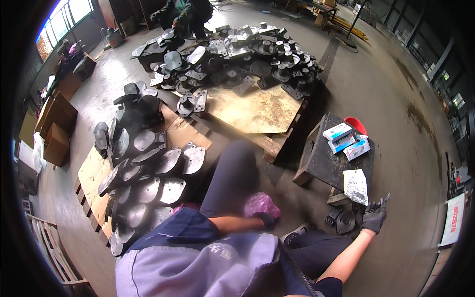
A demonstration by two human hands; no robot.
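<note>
1. Floor (391, 153) is grey concrete, with dark stains (418, 119) running along it at the right side of the hall.

2. In the middle stands a wooden pallet (271, 146), covered by a yellowish board (252, 111). A big heap of metal parts (264, 49) occupies its far portion.

3. On the left, flat cardboard (94, 168) lies under many grey metal plates (170, 161), which overlap one another in rows.

4. To the right there is a low table (321, 161) with a worn black top. It bears small white-and-blue boxes (356, 148), a red bowl (357, 124) behind them, and a smudged white sheet (355, 185) at the near edge.

5. The right hand (375, 217), in a dark glove, is beside this near edge. Its fingers are partly spread and point upward; whether they hold something thin, I cannot tell. A dark metal part (346, 222) is on the floor, just to the left of this hand.

6. The left hand (267, 221), also gloved, is near the person's knees, next to a pink plastic bag (260, 204). Its fingers are not clear, so I cannot tell how open they are or what they hold.

7. Farther away, another person (185, 15) is behind the heap. A bright window (64, 22) is in the left wall, and brown cartons (57, 143) stand below.
</note>
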